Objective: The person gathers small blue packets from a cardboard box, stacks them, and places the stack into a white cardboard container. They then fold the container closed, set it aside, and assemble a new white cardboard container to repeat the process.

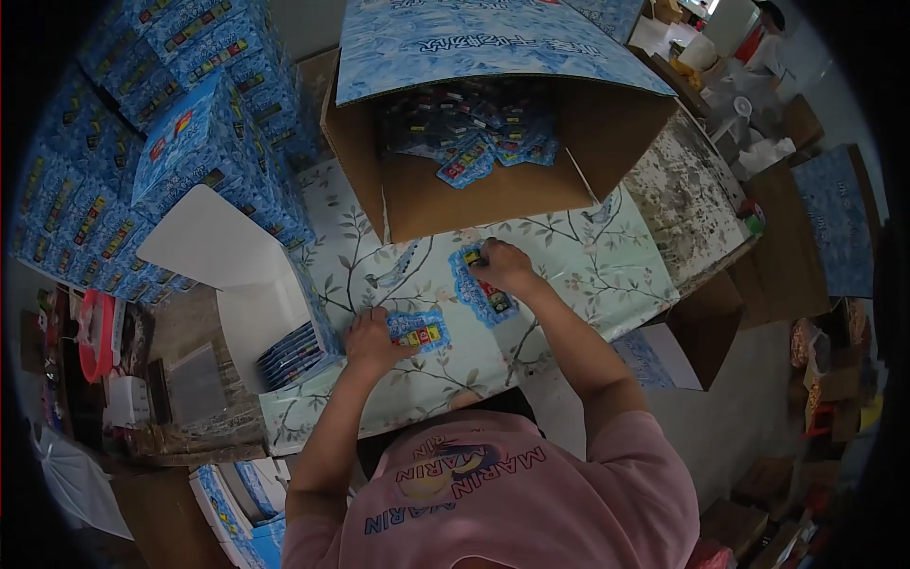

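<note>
A flat blue packet with a colourful printed strip lies on the flowered tablecloth. My left hand grips its left end, the thumb along the lower edge. Farther right, a second blue packet lies at a slant, and the fingers of my right hand are closed on its upper right edge. Beyond both hands a large cardboard carton rests on its side, its opening towards me, with a heap of similar packets inside. Left of my left hand, an open display box contains a row of packets.
Stacked blue printed boxes rise at the left. A red plastic item lies on the left side table. Right of the table stands an open carton. Another person is in the far right background.
</note>
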Available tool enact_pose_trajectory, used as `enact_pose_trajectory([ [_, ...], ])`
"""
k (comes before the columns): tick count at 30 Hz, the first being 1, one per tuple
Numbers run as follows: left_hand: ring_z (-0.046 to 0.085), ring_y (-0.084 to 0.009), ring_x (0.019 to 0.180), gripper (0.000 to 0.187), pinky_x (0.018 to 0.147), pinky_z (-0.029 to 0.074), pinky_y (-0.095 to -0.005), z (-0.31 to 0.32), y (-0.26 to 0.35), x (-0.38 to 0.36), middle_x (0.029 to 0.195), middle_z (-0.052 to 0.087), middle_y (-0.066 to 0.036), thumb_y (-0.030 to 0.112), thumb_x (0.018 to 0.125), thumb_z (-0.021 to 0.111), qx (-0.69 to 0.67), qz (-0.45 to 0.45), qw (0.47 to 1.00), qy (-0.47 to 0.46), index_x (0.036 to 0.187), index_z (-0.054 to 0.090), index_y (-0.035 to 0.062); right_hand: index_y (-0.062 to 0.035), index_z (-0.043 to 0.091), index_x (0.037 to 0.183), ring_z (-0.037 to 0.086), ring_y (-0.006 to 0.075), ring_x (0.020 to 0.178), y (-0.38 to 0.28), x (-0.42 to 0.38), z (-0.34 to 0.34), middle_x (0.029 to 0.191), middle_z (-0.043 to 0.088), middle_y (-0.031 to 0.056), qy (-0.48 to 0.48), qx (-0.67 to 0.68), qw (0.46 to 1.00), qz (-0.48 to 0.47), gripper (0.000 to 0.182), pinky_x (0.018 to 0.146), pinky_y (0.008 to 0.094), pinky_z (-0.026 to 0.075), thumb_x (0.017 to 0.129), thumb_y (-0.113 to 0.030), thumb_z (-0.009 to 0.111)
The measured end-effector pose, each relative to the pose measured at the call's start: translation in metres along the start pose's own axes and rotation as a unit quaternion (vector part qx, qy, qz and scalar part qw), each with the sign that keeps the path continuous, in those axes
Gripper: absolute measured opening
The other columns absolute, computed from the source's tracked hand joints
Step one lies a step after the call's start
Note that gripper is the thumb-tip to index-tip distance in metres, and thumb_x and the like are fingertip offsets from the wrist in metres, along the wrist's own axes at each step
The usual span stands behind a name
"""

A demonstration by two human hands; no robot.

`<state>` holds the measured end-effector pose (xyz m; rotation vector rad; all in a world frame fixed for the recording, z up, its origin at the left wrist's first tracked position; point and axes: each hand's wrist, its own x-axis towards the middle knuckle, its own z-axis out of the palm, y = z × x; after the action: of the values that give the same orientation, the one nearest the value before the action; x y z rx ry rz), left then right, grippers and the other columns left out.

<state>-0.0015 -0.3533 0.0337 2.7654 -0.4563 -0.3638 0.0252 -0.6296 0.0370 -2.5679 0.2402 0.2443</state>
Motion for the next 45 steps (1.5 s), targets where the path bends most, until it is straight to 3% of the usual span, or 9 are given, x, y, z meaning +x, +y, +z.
enact_pose_trajectory([
  [11, 0.061, -0.0284, 0.078, 0.062, 0.074, 0.048, -0.0372, 0.012, -0.015, -0.007, 0.087, 0.062, -0.010, 0.024, 0.064, 0.082, -0.225, -0.046, 0.973, 0.030, 0.112, 0.049, 0.0024, -0.0025, 0.061, 0.087, 0.060, 0.0299, 0.088, 0.003, -0.013, 0.028, 0.094, 0.061, 0.0143, 0.119, -0.059, 0.991, -0.032, 0.035, 0.078, 0.0398, 0.049, 0.067, -0.031, 0.069],
  [13, 0.057, -0.0135, 0.070, 0.050, 0.062, 0.044, -0.0248, 0.044, -0.031, 0.001, 0.089, 0.058, -0.005, 0.021, 0.081, 0.071, -0.509, -0.023, 0.858, 0.069, 0.120, 0.045, 0.0029, 0.0024, 0.062, 0.086, 0.064, 0.0284, 0.081, 0.004, -0.018, 0.028, 0.087, 0.064, 0.0164, 0.138, 0.002, 0.990, -0.034, 0.036, 0.074, 0.0387, 0.052, 0.072, -0.030, 0.068],
  [18, 0.058, -0.0122, 0.082, 0.043, 0.068, 0.046, -0.0267, 0.040, 0.018, -0.001, 0.101, 0.059, -0.003, 0.022, 0.091, 0.058, -0.678, -0.183, 0.712, -0.003, 0.127, 0.043, 0.0029, 0.0006, 0.064, 0.086, 0.065, 0.0312, 0.074, -0.020, -0.028, 0.039, 0.076, 0.066, 0.0183, 0.016, 0.352, 0.933, 0.068, 0.034, 0.070, 0.0365, 0.051, 0.073, -0.031, 0.069],
  [20, 0.054, -0.0102, 0.087, 0.030, 0.073, 0.044, -0.0263, 0.009, 0.068, -0.009, 0.103, 0.058, -0.004, 0.013, 0.091, 0.058, -0.747, -0.271, 0.606, 0.037, 0.118, 0.050, 0.0052, 0.0001, 0.064, 0.086, 0.065, 0.0318, 0.074, -0.034, -0.034, 0.067, 0.077, 0.065, 0.0192, 0.085, 0.242, 0.967, -0.013, 0.032, 0.070, 0.0372, 0.051, 0.076, -0.030, 0.068],
  [24, 0.054, -0.0106, 0.084, 0.021, 0.074, 0.043, -0.0259, 0.052, 0.041, 0.006, 0.096, 0.060, -0.003, 0.009, 0.091, 0.055, -0.681, -0.072, 0.724, 0.080, 0.111, 0.053, 0.0034, -0.0002, 0.064, 0.087, 0.064, 0.0341, 0.074, -0.034, -0.022, 0.062, 0.077, 0.065, 0.0181, 0.079, 0.289, 0.950, -0.090, 0.027, 0.067, 0.0384, 0.050, 0.081, -0.027, 0.064],
  [26, 0.055, -0.0095, 0.080, 0.015, 0.071, 0.044, -0.0259, 0.046, 0.023, 0.012, 0.089, 0.062, -0.004, 0.006, 0.090, 0.054, -0.593, -0.039, 0.799, 0.090, 0.104, 0.057, 0.0003, -0.0014, 0.064, 0.091, 0.064, 0.0178, 0.065, -0.012, -0.003, 0.041, 0.071, 0.064, 0.0091, 0.016, 0.420, 0.907, -0.022, 0.019, 0.060, 0.0295, 0.050, 0.084, -0.019, 0.061],
  [33, 0.063, -0.0328, 0.065, 0.017, 0.057, 0.049, -0.0374, -0.006, 0.024, 0.012, 0.075, 0.064, -0.017, 0.020, 0.084, 0.064, -0.155, 0.142, 0.965, 0.157, 0.093, 0.066, 0.0055, 0.0038, 0.059, 0.104, 0.062, 0.0211, 0.079, 0.147, 0.135, -0.034, 0.086, 0.064, 0.0165, 0.549, 0.185, 0.815, 0.007, 0.034, 0.070, 0.0312, 0.048, 0.084, -0.023, 0.063],
  [40, 0.062, -0.0307, 0.061, 0.018, 0.054, 0.048, -0.0384, 0.012, 0.023, 0.016, 0.073, 0.063, -0.014, 0.022, 0.083, 0.065, -0.126, 0.169, 0.962, 0.171, 0.083, 0.063, 0.0046, -0.0022, 0.050, 0.127, 0.061, 0.0293, 0.094, 0.166, 0.208, -0.069, 0.105, 0.063, 0.0137, 0.366, 0.390, 0.825, 0.182, 0.072, 0.077, 0.0401, 0.049, 0.074, -0.046, 0.071],
  [45, 0.061, -0.0323, 0.061, 0.016, 0.054, 0.047, -0.0382, 0.011, 0.023, 0.018, 0.071, 0.061, -0.015, 0.019, 0.082, 0.065, -0.133, 0.166, 0.964, 0.161, 0.084, 0.064, 0.0033, -0.0081, 0.046, 0.130, 0.057, 0.0320, 0.099, 0.110, 0.205, -0.081, 0.117, 0.057, 0.0097, 0.289, 0.595, 0.728, 0.180, 0.076, 0.074, 0.0492, 0.050, 0.069, -0.042, 0.076],
])
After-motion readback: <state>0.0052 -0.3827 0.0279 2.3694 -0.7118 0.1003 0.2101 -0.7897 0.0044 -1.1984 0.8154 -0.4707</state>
